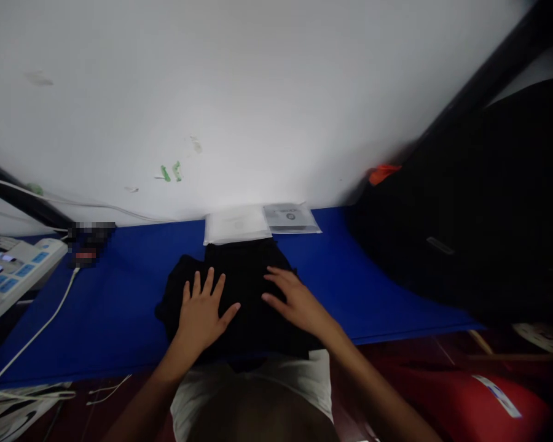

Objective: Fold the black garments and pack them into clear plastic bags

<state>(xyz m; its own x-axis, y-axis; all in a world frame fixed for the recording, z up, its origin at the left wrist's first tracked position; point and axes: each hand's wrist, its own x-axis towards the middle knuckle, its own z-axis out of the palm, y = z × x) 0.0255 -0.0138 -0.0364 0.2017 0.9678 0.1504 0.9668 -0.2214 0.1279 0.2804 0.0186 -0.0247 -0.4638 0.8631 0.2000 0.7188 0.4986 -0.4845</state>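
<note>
A black cloth garment (244, 270) lies partly folded on the blue-covered surface in front of me; its exact kind is hard to make out. My left hand (201, 312) rests flat on its left part, fingers spread and pointing away from me. On the right part lies my right hand (297, 301), palm down, with the fingers stretched out toward the left. Just beyond the garment, against the wall, are a whitish translucent plastic pouch (238, 224) and a second clear pouch (292, 218) with a dark print.
A white power strip (25, 273) with cables stands at the left, beside a pixelated dark object (90, 245). A large black bag-like shape (465, 227) fills the right side. The blue cover (120, 294) ends at a front edge; something red (479, 399) lies below right.
</note>
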